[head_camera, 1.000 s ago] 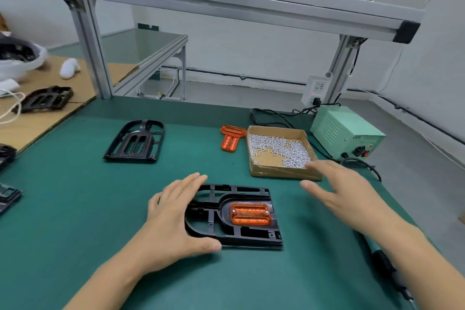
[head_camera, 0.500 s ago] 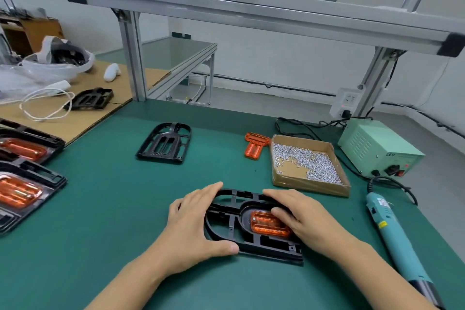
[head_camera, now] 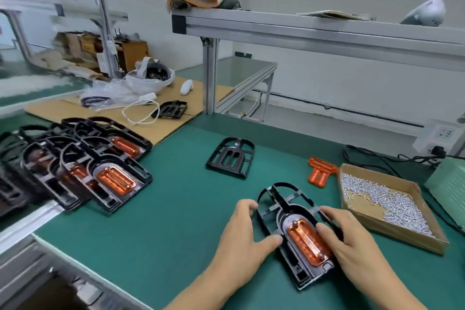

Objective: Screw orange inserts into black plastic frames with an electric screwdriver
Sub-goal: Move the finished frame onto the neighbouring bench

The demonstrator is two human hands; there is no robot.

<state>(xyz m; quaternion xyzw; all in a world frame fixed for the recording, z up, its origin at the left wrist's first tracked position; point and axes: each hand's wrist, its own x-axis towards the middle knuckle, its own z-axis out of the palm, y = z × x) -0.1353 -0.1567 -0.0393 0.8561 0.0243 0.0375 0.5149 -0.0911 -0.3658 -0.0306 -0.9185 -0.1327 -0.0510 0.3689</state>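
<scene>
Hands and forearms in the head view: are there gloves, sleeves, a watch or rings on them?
Both the left hand and the right hand are bare, with no gloves. No rings, watch or wristband show. Both forearms are uncovered as far as the bottom edge of the frame, so no sleeve is visible.

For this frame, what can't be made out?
Head view only:
- Electric screwdriver: not in frame.
- Green power box: cut off by the right edge.
- Stacked frames at far left: motion-blurred, count unclear.
- Screws in the cardboard tray: too small to tell apart.
- Held frame: both hands cover its sides.
</scene>
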